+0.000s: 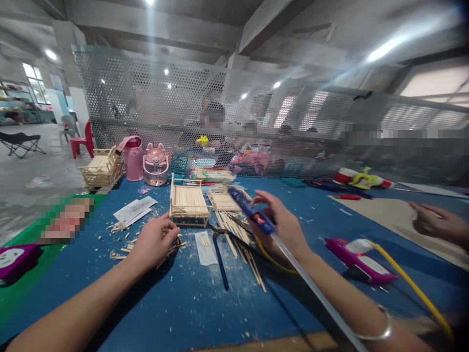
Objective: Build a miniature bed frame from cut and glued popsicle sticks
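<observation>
- Right hand [282, 220] grips the glue gun [252, 210]; a swing might drip onto loose sticks [230, 244] at its six o'clock.
- Left hand [154, 239]: I can't tell its hold; nudging could skew the stick frame [188, 199], one o'clock.

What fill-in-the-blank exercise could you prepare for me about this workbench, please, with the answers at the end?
1. The right hand holds a ____ with a clear stick running from its back.
2. The left hand is beside pale wood scraps on the ____ tabletop.
3. A bracelet circles the ____ wrist.

Missing words: glue gun; blue; right.
</observation>
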`<state>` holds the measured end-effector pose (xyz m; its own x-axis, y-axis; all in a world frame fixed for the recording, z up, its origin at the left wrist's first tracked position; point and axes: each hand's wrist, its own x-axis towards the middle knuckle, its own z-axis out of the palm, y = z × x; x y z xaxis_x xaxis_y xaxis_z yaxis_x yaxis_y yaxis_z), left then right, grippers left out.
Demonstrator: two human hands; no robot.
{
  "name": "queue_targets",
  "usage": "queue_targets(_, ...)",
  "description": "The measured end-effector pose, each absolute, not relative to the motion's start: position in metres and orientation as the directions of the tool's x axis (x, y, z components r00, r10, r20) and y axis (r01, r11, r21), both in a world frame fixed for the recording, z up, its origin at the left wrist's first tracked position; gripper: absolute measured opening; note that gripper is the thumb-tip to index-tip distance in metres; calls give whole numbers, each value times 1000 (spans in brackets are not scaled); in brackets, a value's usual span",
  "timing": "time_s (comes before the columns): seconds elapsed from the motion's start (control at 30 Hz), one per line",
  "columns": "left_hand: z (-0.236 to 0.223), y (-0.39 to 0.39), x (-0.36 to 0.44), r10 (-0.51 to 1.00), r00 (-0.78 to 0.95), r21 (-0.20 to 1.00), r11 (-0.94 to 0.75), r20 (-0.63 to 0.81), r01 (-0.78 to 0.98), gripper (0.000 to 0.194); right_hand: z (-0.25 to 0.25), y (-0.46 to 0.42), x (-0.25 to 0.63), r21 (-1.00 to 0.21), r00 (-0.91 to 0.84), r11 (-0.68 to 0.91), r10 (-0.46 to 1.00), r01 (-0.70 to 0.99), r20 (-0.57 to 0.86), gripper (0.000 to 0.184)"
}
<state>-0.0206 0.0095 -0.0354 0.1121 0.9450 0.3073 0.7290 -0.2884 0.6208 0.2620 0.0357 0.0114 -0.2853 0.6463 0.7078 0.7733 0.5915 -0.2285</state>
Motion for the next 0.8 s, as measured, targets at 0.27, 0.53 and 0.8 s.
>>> queue_targets(0.27,-29,5,-21,894,-20,576,-271,447,771,25,36,123,296,158,-221,173,900,972,376,42)
queue_targets(0.53,-29,3,-17,916,68,633,-325,395,702,25,6,176,278,166,-253,218,939,962,233,47)
queue_targets(0.8,-34,6,-15,914,117,642,-360,389,677,23,7,167,261,171,-232,187,926,967,298,39)
